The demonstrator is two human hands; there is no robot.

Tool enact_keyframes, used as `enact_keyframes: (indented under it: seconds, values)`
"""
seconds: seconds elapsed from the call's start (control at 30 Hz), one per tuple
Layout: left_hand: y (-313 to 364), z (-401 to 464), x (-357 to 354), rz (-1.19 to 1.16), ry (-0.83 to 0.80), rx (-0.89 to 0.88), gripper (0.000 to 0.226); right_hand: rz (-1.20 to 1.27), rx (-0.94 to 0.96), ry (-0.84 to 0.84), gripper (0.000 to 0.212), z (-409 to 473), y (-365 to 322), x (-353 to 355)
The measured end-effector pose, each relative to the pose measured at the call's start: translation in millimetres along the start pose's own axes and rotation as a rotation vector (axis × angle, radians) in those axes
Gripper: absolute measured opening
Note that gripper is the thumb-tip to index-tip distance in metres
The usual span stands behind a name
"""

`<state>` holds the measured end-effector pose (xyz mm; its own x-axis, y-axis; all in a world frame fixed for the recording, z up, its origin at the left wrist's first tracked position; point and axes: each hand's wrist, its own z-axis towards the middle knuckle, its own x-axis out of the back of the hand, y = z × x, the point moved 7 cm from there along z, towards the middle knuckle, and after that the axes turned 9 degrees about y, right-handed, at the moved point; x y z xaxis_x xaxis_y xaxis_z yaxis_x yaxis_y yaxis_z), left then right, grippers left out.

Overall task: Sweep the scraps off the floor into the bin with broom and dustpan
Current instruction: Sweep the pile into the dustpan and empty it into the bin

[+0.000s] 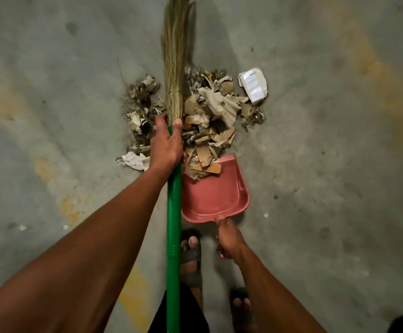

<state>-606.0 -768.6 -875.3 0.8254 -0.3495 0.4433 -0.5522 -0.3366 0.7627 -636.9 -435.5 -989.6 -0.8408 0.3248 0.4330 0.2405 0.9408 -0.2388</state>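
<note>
While two hands grip one broom [174, 68], one dustpan [216, 195].

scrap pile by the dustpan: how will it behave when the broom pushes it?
The scrap pile is torn cardboard and paper, so probably light and loose: likely to scatter rather than slide together. Flat pieces may catch at the lip of the pink dustpan. The broom has long thin bristles that look flexible, so they may ride over thin scraps.

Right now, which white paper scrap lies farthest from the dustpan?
The folded white paper at the pile's far right edge; the other white scrap sits left, nearer the pink dustpan.
</note>
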Motion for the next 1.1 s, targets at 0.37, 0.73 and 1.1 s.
enact_keyframes:
  seconds: [0.37,0.73,1.1]
  values:
    - [-16,64,-55,0.373,-0.16,0.038,0.053,-0.033,0.076,0.064,0.055,31,-64,10]
    - [-90,-50,-17,0.333,-0.293,0.124,0.039,-0.008,0.119,0.111,0.048,65,-107,23]
    - [-52,-73,17,0.02,-0.107,0.084,0.038,0.216,0.223,0.014,0.034,28,-88,49]
